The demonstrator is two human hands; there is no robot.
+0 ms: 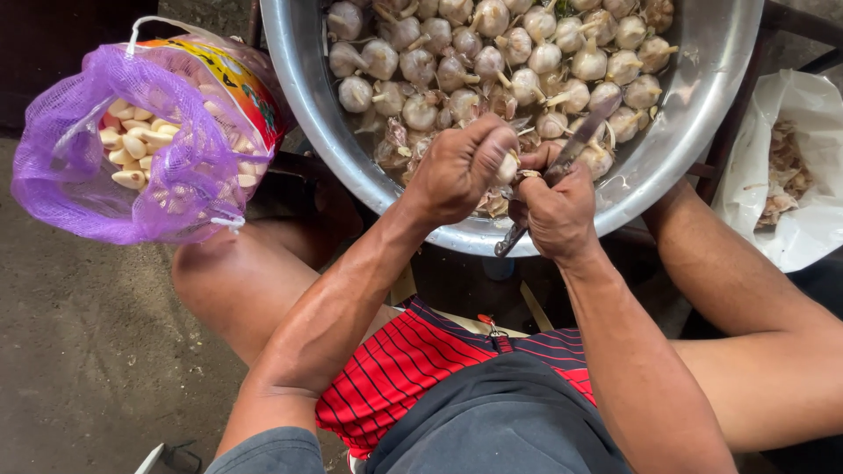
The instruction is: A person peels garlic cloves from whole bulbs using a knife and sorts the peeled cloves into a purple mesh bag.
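Informal food-prep spot; bare concrete floor; big garlic-filled steel basin.

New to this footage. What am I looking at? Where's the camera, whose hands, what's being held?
One camera, worn on a person's head, looks down at their own bare hands and lap. The left hand grips a garlic piece. The right hand holds a knife against it. Both work over a large metal basin full of whole garlic bulbs and loose skins. By the left knee, a purple mesh bag holds peeled cloves. On the right, a white bag holds scraps.
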